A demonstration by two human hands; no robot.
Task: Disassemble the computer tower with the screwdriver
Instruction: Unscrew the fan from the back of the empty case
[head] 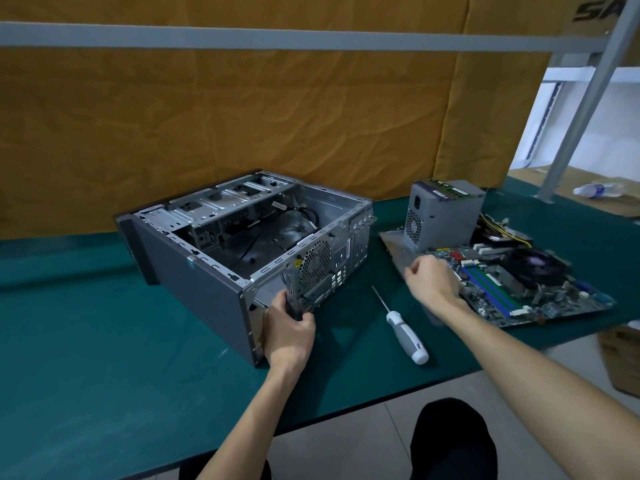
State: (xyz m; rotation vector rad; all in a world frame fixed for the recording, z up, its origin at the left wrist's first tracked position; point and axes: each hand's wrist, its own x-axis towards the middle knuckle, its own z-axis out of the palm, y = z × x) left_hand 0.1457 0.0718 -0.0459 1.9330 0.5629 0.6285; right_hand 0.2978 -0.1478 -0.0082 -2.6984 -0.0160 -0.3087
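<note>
Green matting covers the surface [86, 341], and behind it hangs a creased tan sheet [242, 116] crossed by a grey metal bar [277, 38]. On the mat, left of centre, lies the tower [221, 258] on its side, its side panel off and the inside open to view: bare drive bays, a few black cables and a fan grille at the rear plate.

The left hand [289, 332] grips the near rear corner of the tower, fingers curled round the metal edge of the back plate. The right hand [431, 277] is blurred; it reaches to the near left edge of the motherboard [519, 285], fingers curled, but whether it holds the board or merely touches it cannot be told.

Between the two hands the screwdriver [403, 329] lies flat on the mat, white handle towards the person, thin shaft pointing away; neither hand touches it.

The motherboard lies flat to the right of the tower, with its cooler fan and green memory slots showing. Just behind it stands a grey power supply [443, 216], with yellow and black wires trailing at its right side. A plastic bottle [599, 189] lies far right.
</note>
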